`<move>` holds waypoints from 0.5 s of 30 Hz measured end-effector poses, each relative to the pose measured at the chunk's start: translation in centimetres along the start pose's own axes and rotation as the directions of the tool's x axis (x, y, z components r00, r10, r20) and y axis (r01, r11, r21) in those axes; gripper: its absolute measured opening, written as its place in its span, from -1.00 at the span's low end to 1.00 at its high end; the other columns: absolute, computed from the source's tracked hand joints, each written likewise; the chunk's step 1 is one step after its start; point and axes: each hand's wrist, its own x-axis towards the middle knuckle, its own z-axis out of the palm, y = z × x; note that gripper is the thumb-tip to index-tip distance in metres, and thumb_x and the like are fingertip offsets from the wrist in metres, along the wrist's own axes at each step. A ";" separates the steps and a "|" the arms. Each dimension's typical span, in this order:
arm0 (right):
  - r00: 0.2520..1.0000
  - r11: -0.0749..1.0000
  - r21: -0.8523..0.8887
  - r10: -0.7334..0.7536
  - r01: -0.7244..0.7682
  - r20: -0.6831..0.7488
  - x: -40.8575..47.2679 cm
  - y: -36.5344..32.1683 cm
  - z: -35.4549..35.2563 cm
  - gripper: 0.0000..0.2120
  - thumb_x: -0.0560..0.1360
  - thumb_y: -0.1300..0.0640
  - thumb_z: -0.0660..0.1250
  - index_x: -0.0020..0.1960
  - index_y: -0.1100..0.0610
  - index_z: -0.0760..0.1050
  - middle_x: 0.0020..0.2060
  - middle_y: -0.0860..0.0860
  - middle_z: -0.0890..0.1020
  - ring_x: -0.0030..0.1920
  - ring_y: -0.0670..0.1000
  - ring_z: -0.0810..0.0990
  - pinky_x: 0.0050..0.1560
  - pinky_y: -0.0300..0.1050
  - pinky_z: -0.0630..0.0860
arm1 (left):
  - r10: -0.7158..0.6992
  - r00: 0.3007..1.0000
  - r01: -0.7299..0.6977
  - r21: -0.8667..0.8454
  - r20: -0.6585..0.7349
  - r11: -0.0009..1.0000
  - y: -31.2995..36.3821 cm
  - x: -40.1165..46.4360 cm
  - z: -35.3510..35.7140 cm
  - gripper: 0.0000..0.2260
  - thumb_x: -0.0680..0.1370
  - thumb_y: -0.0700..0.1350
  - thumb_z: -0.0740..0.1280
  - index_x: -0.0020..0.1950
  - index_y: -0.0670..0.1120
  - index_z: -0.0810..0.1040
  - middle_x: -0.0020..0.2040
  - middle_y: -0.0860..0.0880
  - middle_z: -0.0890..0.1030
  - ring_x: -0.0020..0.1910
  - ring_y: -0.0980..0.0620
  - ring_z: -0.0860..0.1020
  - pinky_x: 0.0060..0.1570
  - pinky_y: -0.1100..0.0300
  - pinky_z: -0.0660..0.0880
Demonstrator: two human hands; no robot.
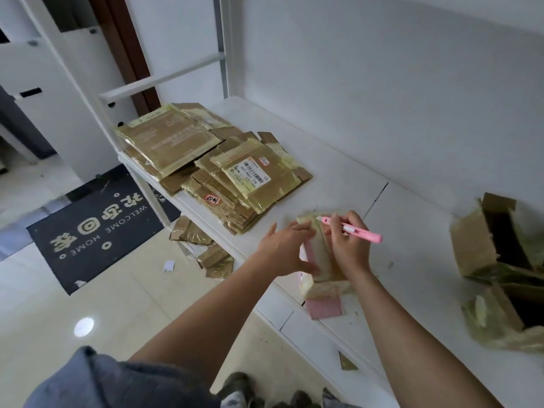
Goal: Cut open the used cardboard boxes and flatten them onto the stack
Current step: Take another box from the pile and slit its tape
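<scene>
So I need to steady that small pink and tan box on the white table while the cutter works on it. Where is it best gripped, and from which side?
Grip the small box by its tall left face, coming in from the left, where the left hand is. The box stands upright, and the right hand holds the pink cutter at its top far edge, so a low grip is probably safest.

Pink cutter (351,229) — tan stack (206,163)

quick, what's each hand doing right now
Left hand: open, fingers against the small tape-covered cardboard box.
Right hand: grips the pink utility knife.
</scene>
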 end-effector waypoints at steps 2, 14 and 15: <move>1.000 1.000 -0.019 -0.007 0.007 0.003 0.1 0.1 0.0 -0.76 0.60 0.21 0.31 -0.23 0.15 0.36 -0.37 0.06 0.57 -0.29 -0.02 0.61 -0.35 -0.20 0.46 | 0.003 1.000 -0.003 -0.004 0.000 1.000 -0.1 0.1 -0.2 -0.18 0.37 0.27 0.48 0.54 0.04 0.27 0.58 0.14 0.15 0.55 0.15 0.07 0.50 -0.15 -0.10; 0.982 0.964 -0.245 -0.060 0.103 0.177 0.3 0.1 -0.3 -0.75 0.56 0.19 0.34 -0.26 0.13 0.36 -0.40 -0.01 0.52 -0.35 0.04 0.48 -0.34 -0.09 0.39 | -0.053 0.996 0.043 0.126 0.077 0.991 1.5 0.0 -1.5 -0.24 0.36 0.23 0.49 0.48 0.02 0.34 0.57 0.13 0.18 0.53 0.02 0.19 0.46 -0.29 0.05; 0.978 0.956 -0.275 -0.049 0.105 0.203 0.3 0.0 -0.6 -0.74 0.56 0.19 0.34 -0.27 0.11 0.35 -0.42 -0.03 0.48 -0.36 0.03 0.45 -0.34 -0.07 0.38 | -0.055 0.996 0.044 0.136 0.073 0.990 1.7 -0.1 -1.6 -0.27 0.36 0.22 0.50 0.45 0.01 0.37 0.56 0.13 0.21 0.52 0.00 0.22 0.45 -0.29 0.07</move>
